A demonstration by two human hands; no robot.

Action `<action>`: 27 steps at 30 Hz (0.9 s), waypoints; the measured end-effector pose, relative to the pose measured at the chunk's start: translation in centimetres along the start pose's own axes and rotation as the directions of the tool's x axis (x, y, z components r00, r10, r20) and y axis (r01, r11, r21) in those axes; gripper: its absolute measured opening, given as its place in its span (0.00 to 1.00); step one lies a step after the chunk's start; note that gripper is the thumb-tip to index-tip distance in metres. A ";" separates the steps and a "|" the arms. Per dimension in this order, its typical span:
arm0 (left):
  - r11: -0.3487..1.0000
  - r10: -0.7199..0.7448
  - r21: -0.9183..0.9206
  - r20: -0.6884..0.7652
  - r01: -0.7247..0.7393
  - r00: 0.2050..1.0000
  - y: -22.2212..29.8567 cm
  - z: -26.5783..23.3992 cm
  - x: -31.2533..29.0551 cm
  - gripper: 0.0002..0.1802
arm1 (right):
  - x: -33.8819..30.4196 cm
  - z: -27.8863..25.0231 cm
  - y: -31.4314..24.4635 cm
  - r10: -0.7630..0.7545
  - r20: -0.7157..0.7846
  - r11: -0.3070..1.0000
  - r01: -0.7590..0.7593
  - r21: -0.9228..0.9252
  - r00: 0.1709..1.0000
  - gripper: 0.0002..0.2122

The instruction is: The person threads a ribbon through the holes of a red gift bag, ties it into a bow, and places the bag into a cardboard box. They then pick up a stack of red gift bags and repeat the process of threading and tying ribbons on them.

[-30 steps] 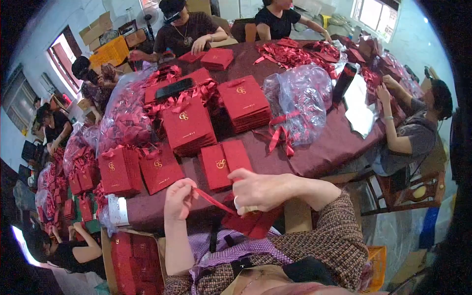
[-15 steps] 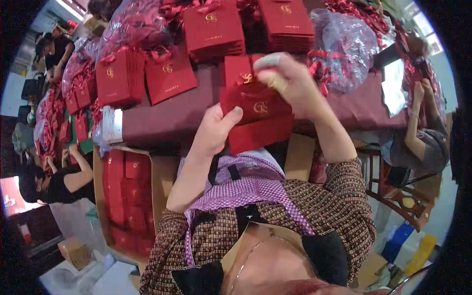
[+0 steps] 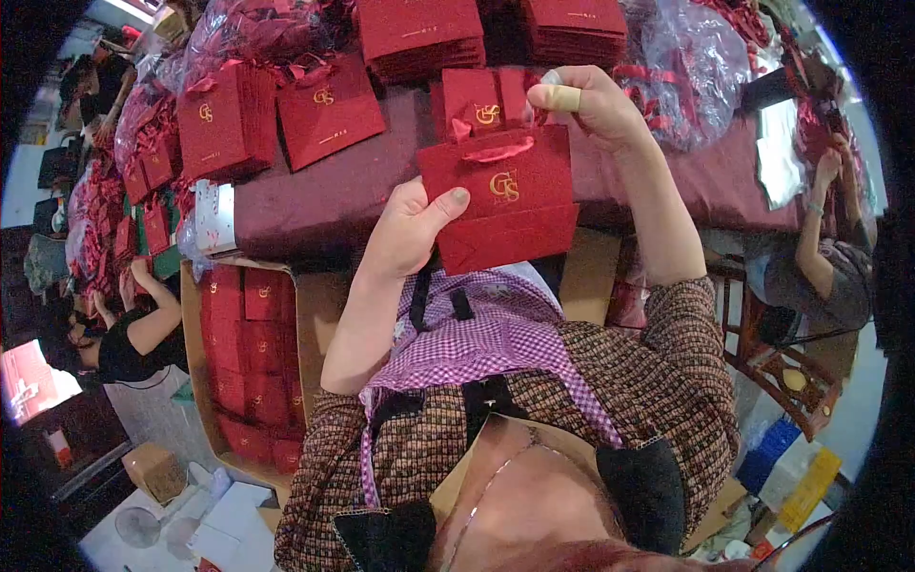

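You have the red bag (image 3: 505, 224) over the near edge of the tabletop (image 3: 324, 205), its left side pinched in your left hand (image 3: 408, 231), thumb on the front. It shows a gold emblem, a low crease and a glossy red ribbon handle (image 3: 500, 152). Your right hand (image 3: 599, 107) curls by its upper right corner; whether pinching anything, I cannot tell.

Head-worn left fisheye, looking steeply down, close range

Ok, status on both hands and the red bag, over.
Left hand gripping red bag by its left side. Right hand at bag's upper right corner, contact unclear. Ribbon handle at bag's top edge. Second red bag close behind.
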State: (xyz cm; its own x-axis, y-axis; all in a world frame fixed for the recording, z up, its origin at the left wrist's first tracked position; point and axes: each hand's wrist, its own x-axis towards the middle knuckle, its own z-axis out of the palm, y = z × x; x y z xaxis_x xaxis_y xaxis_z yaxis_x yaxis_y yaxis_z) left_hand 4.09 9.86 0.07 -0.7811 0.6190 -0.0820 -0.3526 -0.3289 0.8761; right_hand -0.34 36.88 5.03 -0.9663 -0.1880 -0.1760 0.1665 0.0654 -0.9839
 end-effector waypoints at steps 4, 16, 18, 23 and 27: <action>0.999 -0.027 -0.037 -0.023 0.027 0.999 0.1 -0.3 -0.2 0.18 | 0.2 0.1 1.9 -0.039 -0.130 0.998 0.045 0.045 0.991 0.09; 0.995 -0.086 0.049 -0.022 0.087 0.996 0.0 0.3 0.2 0.16 | -1.2 2.6 1.4 -0.404 -0.026 0.693 0.287 -0.661 0.915 0.22; 0.990 -0.099 0.101 -0.002 0.099 0.995 -0.1 0.8 0.3 0.16 | -1.6 3.5 0.8 -0.370 0.166 0.689 0.390 -0.611 0.914 0.20; 0.985 -0.086 0.154 0.027 0.081 0.996 -0.1 1.4 0.0 0.16 | -0.9 5.4 0.6 -0.337 -0.092 0.808 0.238 -0.538 0.937 0.13; 0.984 -0.131 0.127 0.025 0.127 0.991 0.1 1.0 -0.2 0.16 | -0.4 4.9 0.8 -0.577 -0.107 0.603 0.333 -0.725 0.810 0.12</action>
State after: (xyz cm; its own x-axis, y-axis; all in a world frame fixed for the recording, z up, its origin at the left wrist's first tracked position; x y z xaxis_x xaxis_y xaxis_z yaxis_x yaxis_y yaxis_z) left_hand 4.75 10.38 0.63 -0.7152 0.6742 -0.1840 -0.3803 -0.1546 0.9118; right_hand 1.17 32.17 4.18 -0.8997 -0.0852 0.4280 -0.3642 0.6869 -0.6289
